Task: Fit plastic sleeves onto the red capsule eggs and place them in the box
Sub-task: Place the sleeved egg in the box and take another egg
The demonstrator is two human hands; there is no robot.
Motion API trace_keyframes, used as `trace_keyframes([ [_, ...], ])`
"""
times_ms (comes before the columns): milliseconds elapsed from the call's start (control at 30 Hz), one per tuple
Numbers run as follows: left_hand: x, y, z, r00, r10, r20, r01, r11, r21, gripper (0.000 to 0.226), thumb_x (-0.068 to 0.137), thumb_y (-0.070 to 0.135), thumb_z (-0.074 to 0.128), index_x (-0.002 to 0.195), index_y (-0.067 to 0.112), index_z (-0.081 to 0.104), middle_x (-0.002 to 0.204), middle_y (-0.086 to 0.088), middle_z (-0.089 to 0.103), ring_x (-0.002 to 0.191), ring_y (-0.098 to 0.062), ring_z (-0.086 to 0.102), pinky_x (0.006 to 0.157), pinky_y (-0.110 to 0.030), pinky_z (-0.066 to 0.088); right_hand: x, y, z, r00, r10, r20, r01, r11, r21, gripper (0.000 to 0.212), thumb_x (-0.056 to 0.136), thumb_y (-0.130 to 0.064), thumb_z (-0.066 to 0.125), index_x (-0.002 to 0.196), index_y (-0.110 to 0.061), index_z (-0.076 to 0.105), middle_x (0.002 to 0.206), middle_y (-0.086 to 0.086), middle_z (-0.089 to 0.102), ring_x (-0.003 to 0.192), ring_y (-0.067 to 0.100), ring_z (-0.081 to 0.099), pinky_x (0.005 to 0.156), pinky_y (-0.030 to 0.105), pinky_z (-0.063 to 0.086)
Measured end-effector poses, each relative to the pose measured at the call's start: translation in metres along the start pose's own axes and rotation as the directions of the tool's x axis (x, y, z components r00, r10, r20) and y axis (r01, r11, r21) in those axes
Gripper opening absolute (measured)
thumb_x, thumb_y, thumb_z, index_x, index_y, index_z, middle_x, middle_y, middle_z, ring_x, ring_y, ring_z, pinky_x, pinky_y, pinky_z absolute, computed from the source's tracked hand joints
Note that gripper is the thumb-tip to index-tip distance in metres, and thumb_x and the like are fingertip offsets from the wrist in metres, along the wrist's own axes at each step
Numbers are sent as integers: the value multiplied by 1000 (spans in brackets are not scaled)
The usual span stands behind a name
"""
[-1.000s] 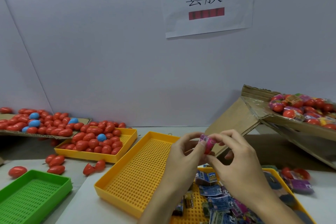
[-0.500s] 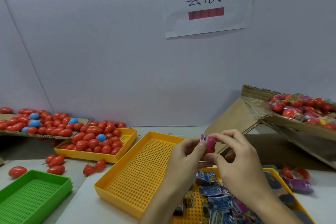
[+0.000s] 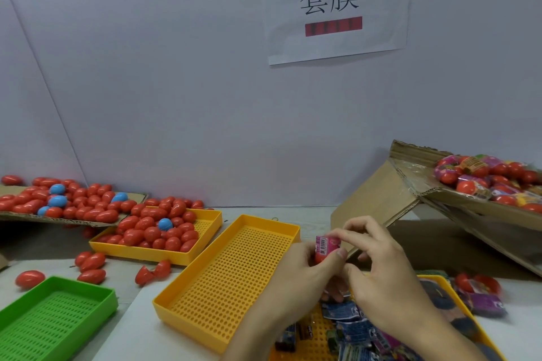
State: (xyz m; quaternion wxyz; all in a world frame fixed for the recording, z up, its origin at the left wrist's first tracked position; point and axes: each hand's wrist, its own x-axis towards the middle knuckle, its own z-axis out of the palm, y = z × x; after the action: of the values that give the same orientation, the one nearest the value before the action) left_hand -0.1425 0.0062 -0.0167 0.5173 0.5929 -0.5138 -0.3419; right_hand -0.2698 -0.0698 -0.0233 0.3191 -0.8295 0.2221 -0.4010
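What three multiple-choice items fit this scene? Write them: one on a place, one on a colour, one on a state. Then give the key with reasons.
1. Where do the sleeved eggs lie?
A. in the green tray
B. in the cardboard box at right
C. in the empty yellow tray

2. What colour is the tray at the lower left?
A. green
B. blue
C. white

3. What is the state of the egg held between the hands?
A. bare
B. split into halves
C. with a pink sleeve on it

Key: 1 B, the cardboard box at right holds wrapped eggs. 2 A, the green tray sits by the left edge. 3 C, the pink sleeve with a barcode covers the red egg, which the left hand and right hand pinch with their fingers.
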Motion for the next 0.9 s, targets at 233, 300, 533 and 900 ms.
trace_keyframes([
  [233, -1, 3, -3, 998, -51, 21, 51, 999, -7, 29, 98, 38, 55, 81, 18, 68, 72, -4, 72, 70, -21, 71, 78, -41, 58, -1, -2, 0, 1000, 1, -16, 0, 999, 35, 42, 85, -9, 74, 113, -38, 63, 106, -28, 47, 105, -10, 46, 78, 1, 42],
  [300, 0, 1, -3, 998, -57, -23, 55, 997, -48, 30, 95, 41, 59, 84, 14, 66, 70, 0, 70, 70, -19, 70, 79, -48, 58, -1, -5, 1, 1000, -9, 3, 9, 998, 61, 48, 82, -16, 79, 115, -44, 58, 108, -30, 46, 106, -10, 47, 78, 1, 42],
  [533, -1, 3, 3, 1000, -13, -23, 10, 990, -138, 29, 97, 48, 54, 77, 35, 71, 69, 6, 66, 68, -13, 67, 59, -25, 55, -1, -2, 3, 998, -15, -60, 16, 1000, 14, 41, 82, -18, 79, 112, -41, 66, 109, -29, 50, 98, -5, 53, 72, 12, 51],
  [900, 0, 0, 5, 996, -82, 39, 90, 952, -294, 38, 98, 46, 53, 84, 12, 63, 69, -3, 63, 67, -17, 64, 61, -29, 54, -1, 0, -1, 998, -62, 11, 62, 998, -17, 48, 80, -20, 80, 118, -43, 63, 113, -30, 60, 111, -7, 56, 90, 13, 47],
])
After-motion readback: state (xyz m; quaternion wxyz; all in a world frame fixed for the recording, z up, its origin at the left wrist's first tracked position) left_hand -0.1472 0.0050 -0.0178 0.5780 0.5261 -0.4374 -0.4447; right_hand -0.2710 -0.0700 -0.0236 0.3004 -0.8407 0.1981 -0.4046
